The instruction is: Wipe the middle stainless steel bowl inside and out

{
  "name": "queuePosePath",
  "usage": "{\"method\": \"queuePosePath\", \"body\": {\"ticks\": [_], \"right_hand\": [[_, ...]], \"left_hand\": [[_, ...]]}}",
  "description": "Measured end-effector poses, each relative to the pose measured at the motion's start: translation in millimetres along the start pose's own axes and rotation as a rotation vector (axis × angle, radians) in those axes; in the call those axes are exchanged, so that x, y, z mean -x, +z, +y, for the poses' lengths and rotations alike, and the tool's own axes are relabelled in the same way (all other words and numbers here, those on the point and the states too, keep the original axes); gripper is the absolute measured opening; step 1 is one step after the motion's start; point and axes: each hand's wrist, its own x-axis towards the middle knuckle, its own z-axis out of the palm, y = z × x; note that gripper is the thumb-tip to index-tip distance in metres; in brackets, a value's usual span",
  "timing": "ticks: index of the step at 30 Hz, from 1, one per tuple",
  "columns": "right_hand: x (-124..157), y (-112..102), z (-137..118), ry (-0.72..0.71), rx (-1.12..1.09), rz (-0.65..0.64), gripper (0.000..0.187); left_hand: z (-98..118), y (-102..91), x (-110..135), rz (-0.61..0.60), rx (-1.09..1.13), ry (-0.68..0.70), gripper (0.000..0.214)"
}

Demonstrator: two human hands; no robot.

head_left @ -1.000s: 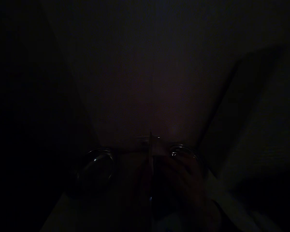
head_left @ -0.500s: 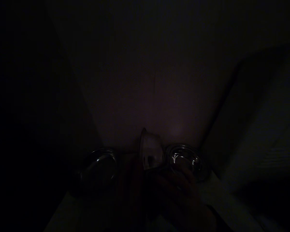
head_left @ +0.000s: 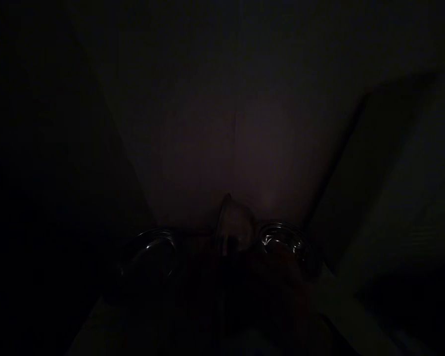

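Note:
The picture is very dark. A shiny metal bowl [head_left: 237, 227] is tipped on its side at the lower middle, its rim toward the left. Just below and right of it, my right hand [head_left: 282, 287] shows as a dim reddish shape, closed at the bowl's lower side; the fingertips are lost in shadow. My left hand [head_left: 198, 282] is barely visible, near the bowl's rim on the left, and its fingers cannot be made out. Flanking the tipped bowl are a left metal bowl [head_left: 152, 240] and a right metal bowl [head_left: 282, 230], both with open tops facing up.
A pale surface [head_left: 81, 331] lies beneath the bowls. Behind them rises a plain wall [head_left: 207, 148]. On the right stands a slanted panel [head_left: 385, 148] with a dark edge. Deep shadow covers the left side and the lower right corner.
The view has become darker around my hands. The middle bowl has turned slightly and shifted a little to the right, its rim leaning more. The two side bowls stay in place.

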Motion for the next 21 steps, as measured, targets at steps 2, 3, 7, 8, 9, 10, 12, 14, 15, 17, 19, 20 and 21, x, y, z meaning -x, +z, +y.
{"method": "queuePosePath", "body": {"ticks": [2, 3, 7, 8, 9, 10, 12, 14, 15, 17, 19, 20, 21], "right_hand": [[-0.1, -0.6, 0.6, 0.021, -0.002, -0.003, 0.024], [-0.9, -0.8, 2.0, 0.032, 0.009, 0.009, 0.023], [-4.1, -1.1, 6.2, 0.073, 0.017, 0.015, 0.027], [-4.4, -1.0, 5.9, 0.065, 0.0, 0.017, 0.026], [-4.6, -1.2, 5.4, 0.049, -0.016, 0.017, 0.025], [-4.9, -1.6, 4.9, 0.034, -0.026, 0.019, 0.023], [-6.1, -3.2, 5.0, 0.015, -0.006, 0.006, 0.021], [-7.6, -4.9, 6.7, 0.036, 0.047, -0.011, 0.022], [-8.1, -5.4, 7.6, 0.052, 0.072, -0.018, 0.022], [-8.1, -4.9, 7.8, 0.056, 0.077, -0.001, 0.023], [-6.9, -2.9, 5.8, 0.047, 0.038, 0.025, 0.023], [-6.2, -1.8, 4.4, 0.047, 0.02, 0.034, 0.023], [-5.6, -0.8, 3.2, 0.045, 0.004, 0.044, 0.023]], "left_hand": [[-0.2, -0.2, 0.9, -0.009, 0.009, 0.002, 0.029], [-0.2, -0.1, 1.7, -0.014, 0.012, 0.0, 0.029], [0.6, 0.4, 3.0, -0.03, 0.018, -0.014, 0.029], [0.8, 0.3, 2.6, -0.032, 0.019, -0.016, 0.03], [0.8, 0.0, 2.0, -0.035, 0.02, -0.018, 0.03], [0.7, -0.5, 1.7, -0.038, 0.022, -0.02, 0.03], [-0.3, -1.7, 2.1, -0.045, 0.024, -0.021, 0.03], [-2.0, -3.0, 3.5, -0.049, 0.026, -0.02, 0.029], [-2.9, -3.4, 4.2, -0.049, 0.027, -0.019, 0.029], [-4.3, -3.7, 4.6, -0.047, 0.03, -0.018, 0.03], [-4.7, -3.4, 3.5, -0.043, 0.032, -0.018, 0.031], [-4.6, -3.2, 2.8, -0.042, 0.032, -0.019, 0.031], [-4.5, -3.1, 2.3, -0.04, 0.031, -0.019, 0.03]]}}
